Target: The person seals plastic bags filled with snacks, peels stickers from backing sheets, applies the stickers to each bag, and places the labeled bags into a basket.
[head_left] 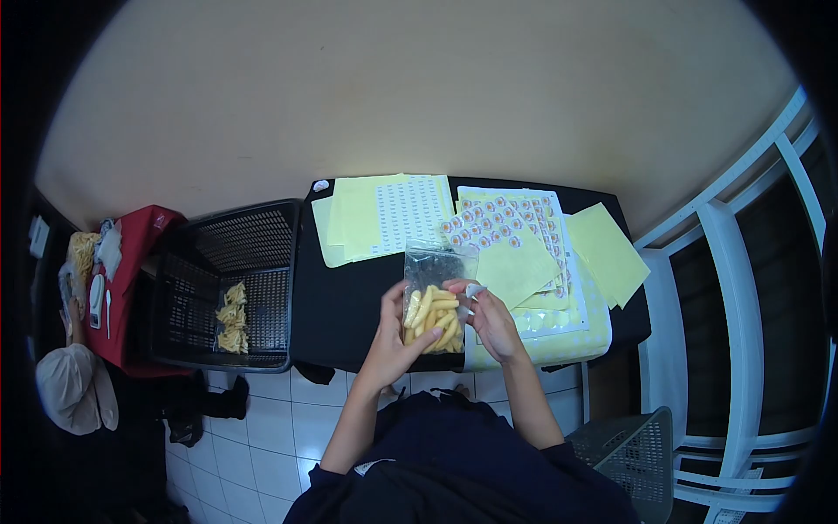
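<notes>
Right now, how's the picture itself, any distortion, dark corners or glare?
Head view: strong wide-angle bending, clear in the white rack; head view: corners fall to black; head view: pale glare on the floor tiles, glints on the clear bag; head view: print on the sticker sheet too small to read.

Sticker sheets (494, 223), a clear bag of snacks (421, 307) and a black crate (234, 234) suggest a food-packing workroom.

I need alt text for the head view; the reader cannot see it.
A left hand holds a clear bag of yellow sticks; the right hand, at its edge, has a white scrap at the fingers. Behind, sticker sheets lie on a black table.
</notes>
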{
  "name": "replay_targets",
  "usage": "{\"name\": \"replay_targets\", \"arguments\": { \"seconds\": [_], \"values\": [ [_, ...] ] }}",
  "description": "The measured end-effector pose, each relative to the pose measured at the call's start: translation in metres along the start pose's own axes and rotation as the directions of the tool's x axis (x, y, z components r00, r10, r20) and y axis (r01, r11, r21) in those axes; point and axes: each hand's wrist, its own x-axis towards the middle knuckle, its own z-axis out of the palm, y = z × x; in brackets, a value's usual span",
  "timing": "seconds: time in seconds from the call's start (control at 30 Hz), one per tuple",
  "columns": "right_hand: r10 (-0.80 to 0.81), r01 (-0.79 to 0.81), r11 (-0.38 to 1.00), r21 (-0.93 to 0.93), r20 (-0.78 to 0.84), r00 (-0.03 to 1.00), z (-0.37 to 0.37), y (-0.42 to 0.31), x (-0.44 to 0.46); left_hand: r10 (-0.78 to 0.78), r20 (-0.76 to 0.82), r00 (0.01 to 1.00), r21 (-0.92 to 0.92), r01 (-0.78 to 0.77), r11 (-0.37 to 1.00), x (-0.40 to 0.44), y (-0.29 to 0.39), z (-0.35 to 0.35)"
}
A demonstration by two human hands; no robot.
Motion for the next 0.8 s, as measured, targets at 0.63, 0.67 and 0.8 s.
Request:
{"name": "replay_targets", "arguments": {
  "seconds": [0.63,0.67,0.8],
  "values": [
    [-0.535,0.443,0.650,-0.617,0.041,0.844,0.020,-0.030,-0.006,0.071,0.120,0.990,-0.042,-0.067,0.997,-0.003,0.016,-0.007],
    [-0.530,0.453,0.647,-0.613,0.067,0.846,0.020,-0.032,-0.006,0.072,0.122,0.990,-0.043,-0.067,0.997,-0.003,0.016,-0.005],
    [-0.567,0.426,0.531,-0.733,0.066,0.821,0.034,-0.038,-0.005,0.084,0.120,0.989,-0.109,-0.071,0.991,-0.003,0.017,0.001]
  ]
}}
